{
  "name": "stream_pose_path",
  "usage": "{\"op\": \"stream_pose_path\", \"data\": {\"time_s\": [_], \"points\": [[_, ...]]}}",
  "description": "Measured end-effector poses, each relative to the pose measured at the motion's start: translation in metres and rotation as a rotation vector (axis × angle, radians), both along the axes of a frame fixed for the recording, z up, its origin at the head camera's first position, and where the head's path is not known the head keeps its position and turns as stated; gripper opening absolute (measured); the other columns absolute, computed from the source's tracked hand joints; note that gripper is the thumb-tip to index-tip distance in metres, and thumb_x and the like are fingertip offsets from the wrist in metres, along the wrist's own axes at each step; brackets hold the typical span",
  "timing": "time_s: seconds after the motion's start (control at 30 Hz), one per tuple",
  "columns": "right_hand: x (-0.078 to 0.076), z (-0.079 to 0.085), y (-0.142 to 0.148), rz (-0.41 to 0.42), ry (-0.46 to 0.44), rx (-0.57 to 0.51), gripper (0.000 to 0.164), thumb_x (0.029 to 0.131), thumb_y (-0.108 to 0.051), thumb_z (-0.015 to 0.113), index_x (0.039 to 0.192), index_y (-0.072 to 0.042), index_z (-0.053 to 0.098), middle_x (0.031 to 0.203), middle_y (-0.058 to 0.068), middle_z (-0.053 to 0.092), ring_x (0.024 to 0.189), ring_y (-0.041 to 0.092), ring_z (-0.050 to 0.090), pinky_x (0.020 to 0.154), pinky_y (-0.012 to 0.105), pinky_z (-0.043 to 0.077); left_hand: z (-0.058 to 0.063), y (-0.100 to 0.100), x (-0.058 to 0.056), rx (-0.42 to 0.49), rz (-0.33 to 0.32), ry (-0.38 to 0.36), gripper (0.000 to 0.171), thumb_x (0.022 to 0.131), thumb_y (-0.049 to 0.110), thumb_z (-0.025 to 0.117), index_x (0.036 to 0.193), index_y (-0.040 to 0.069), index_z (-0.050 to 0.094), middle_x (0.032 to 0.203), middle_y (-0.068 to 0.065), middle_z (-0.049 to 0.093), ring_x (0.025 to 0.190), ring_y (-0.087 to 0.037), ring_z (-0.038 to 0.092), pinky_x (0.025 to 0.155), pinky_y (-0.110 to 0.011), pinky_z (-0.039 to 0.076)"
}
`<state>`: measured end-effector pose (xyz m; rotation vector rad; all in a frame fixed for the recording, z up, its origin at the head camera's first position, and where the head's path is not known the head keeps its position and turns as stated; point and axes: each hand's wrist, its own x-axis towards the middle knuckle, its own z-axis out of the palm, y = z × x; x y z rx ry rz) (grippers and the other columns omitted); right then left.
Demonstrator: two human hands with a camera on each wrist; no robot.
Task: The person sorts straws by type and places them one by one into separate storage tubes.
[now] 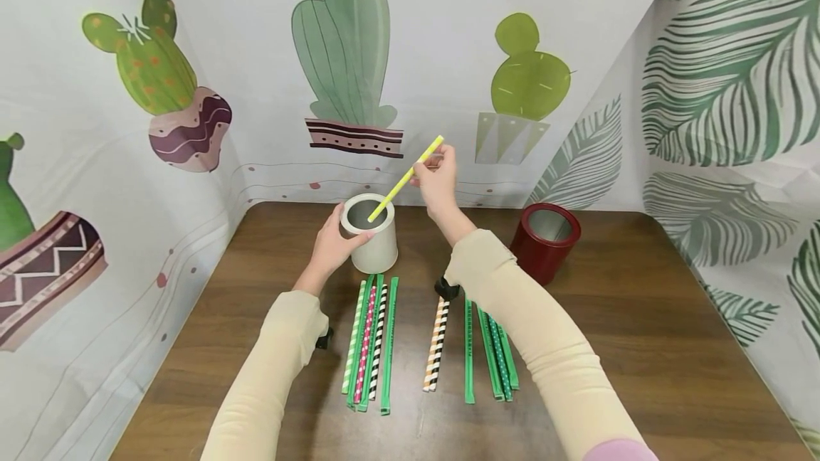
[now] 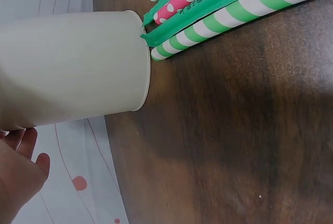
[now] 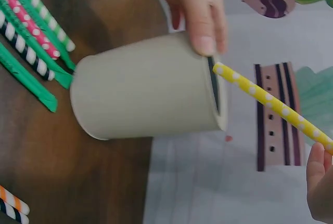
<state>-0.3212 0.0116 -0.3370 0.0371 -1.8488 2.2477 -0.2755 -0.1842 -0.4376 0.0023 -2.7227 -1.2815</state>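
Observation:
My left hand grips a cream-white can near its rim, thumb at the front and fingers round the left side. In the left wrist view the can stands on the table with fingertips against its wall. A yellow paper straw with white dots slants down to the can's mouth, its upper part pinched by my right hand. The right wrist view shows the straw's lower end right at the rim. Whether it has passed inside is hard to tell.
Striped, dotted and green-wrapped straws lie before the can. An orange-striped and a black-striped straw lie mid-table. More straws, mostly green-wrapped, lie by the right forearm. A dark red can stands behind that arm, near the cactus-print cloth.

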Motion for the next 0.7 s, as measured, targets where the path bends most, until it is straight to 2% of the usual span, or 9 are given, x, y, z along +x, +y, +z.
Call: {"op": "stream_pose_path", "data": {"time_s": [0.2,0.3,0.4,0.6,0.7], "points": [[0.006,-0.017,-0.012,0.044,0.0,0.057,0.036,0.079,0.011,0.05,0.11,-0.001,0.036,0.078,0.001,0.041,0.063,0.009,0.048,0.053,0.019,0.049,0.0,0.001,0.001,0.009,-0.001,-0.001,0.094,0.07,0.048,0.067,0.141,0.01,0.019,0.142,-0.014,0.028,0.129,-0.032,0.029,0.102,-0.049,0.026],[0.008,-0.025,-0.017,0.061,0.001,0.068,0.035,0.079,0.011,0.05,0.109,0.0,0.036,0.078,0.001,0.041,0.062,0.01,0.048,0.05,0.015,0.046,0.0,0.0,0.0,0.007,-0.003,-0.003,0.094,0.071,0.049,0.066,0.141,0.011,0.018,0.143,-0.014,0.027,0.13,-0.031,0.029,0.102,-0.049,0.026],[0.009,-0.032,-0.02,0.074,-0.003,0.086,0.033,0.079,0.011,0.05,0.107,0.001,0.037,0.078,0.002,0.042,0.062,0.01,0.048,0.052,0.017,0.045,-0.001,0.0,0.0,0.003,-0.005,-0.009,0.094,0.071,0.051,0.066,0.142,0.012,0.017,0.143,-0.014,0.026,0.13,-0.031,0.028,0.102,-0.049,0.026],[0.01,-0.043,-0.024,0.082,-0.029,0.149,0.032,0.08,0.009,0.052,0.108,0.0,0.038,0.078,0.003,0.042,0.064,0.009,0.048,0.064,0.035,0.051,-0.001,0.0,-0.001,0.001,0.001,-0.018,0.095,0.071,0.052,0.065,0.142,0.012,0.017,0.144,-0.013,0.025,0.13,-0.031,0.027,0.102,-0.049,0.026],[0.011,-0.047,-0.026,0.079,-0.025,0.172,0.033,0.079,0.009,0.053,0.107,0.001,0.038,0.077,0.002,0.042,0.064,0.009,0.048,0.062,0.031,0.05,-0.001,0.0,-0.001,-0.001,0.001,-0.019,0.095,0.071,0.051,0.066,0.142,0.012,0.016,0.144,-0.014,0.025,0.13,-0.031,0.027,0.102,-0.049,0.026]]}}
